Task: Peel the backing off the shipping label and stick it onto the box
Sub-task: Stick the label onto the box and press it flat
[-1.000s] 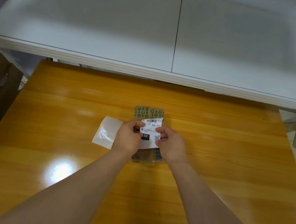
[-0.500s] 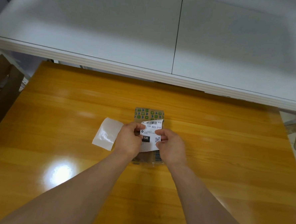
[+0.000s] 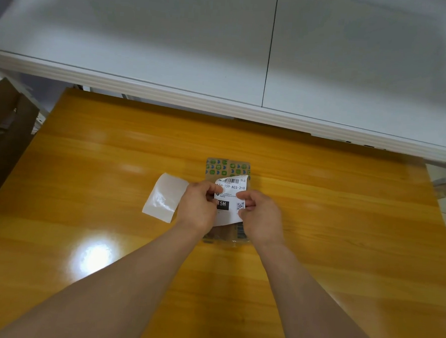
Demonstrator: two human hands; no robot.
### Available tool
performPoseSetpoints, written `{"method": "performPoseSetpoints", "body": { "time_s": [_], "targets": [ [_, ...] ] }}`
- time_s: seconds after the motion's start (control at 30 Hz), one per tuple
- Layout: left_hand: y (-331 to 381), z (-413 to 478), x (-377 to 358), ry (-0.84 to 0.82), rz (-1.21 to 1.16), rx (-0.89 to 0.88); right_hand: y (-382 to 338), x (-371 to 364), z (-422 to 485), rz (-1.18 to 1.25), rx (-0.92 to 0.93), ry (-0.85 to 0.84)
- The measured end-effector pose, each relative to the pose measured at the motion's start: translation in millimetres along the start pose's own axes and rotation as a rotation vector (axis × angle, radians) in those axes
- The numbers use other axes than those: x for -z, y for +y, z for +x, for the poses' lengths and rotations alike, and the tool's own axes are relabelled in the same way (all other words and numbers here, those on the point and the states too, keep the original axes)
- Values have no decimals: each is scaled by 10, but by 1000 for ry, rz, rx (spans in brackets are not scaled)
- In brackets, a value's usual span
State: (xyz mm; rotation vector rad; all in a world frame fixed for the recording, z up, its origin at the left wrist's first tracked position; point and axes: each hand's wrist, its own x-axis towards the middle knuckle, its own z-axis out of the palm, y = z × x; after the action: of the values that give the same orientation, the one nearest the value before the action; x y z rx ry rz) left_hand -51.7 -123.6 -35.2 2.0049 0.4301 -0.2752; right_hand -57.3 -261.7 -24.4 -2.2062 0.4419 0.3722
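Label [image 3: 231, 195] hangs directly over the box [image 3: 228, 169], long axes both running near to far, pinched at its left edge by the left hand [image 3: 197, 206] and its right edge by the right hand [image 3: 262, 215]; spent backing [image 3: 165, 197] lies left. Since a second ago, label and hands barely shifted

The desk [image 3: 317, 227] is glossy orange wood-grain, mirroring a lamp glare. The backing [image 3: 164, 198] is slick, shiny white paper. The shipping label [image 3: 231, 193] looks matt printed paper. The box [image 3: 228, 166] seems brown cardboard under glossy tape.
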Motion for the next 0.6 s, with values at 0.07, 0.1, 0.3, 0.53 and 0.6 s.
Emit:
{"method": "performPoseSetpoints", "body": {
  "time_s": [0.07, 0.1, 0.3, 0.53, 0.6],
  "targets": [
    [5, -2, -1, -1, 25, 0, 9, -1, -5, 6, -2, 3],
    [7, -8, -1, 2, 39, -3, 13, -1, -10, 10, -4, 4],
    [27, -15, 9, 7, 76, -24, 7, -4, -10, -9, -7, 15],
    [14, 7, 6, 11, 67, 4, -12, -11, 11, -22, -9, 15],
    [9, 8, 0, 8, 67, 3, -10, -15, 5, -16, -12, 13]
  ]
}}
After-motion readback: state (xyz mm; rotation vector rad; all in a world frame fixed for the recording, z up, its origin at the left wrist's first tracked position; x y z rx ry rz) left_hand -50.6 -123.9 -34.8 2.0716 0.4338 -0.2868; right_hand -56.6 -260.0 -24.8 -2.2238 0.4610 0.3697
